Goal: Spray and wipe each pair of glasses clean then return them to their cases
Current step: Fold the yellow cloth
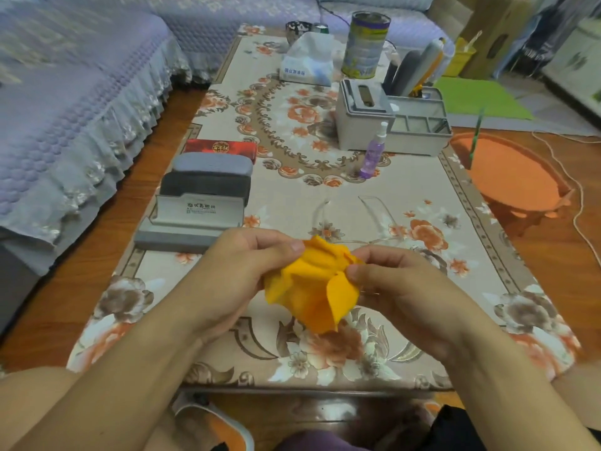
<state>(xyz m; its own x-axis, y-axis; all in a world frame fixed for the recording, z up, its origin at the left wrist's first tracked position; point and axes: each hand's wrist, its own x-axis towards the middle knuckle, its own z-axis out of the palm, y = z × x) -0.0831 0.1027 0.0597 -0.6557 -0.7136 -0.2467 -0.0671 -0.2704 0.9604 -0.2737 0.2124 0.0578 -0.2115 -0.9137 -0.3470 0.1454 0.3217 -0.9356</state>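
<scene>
Head view: left hand point(240, 265) and right hand point(387, 281) both pinched an orange cloth point(312, 288) around clear-framed glasses point(367, 219) (lenses hidden); open grey case point(188, 222) lay left.

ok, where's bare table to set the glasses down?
Free: the cloth between the open case and the spray bottle, and the near strip under both hands. Crowded: the stacked cases on the left edge, and the far right with the grey organiser, tissue pack and tin.
</scene>
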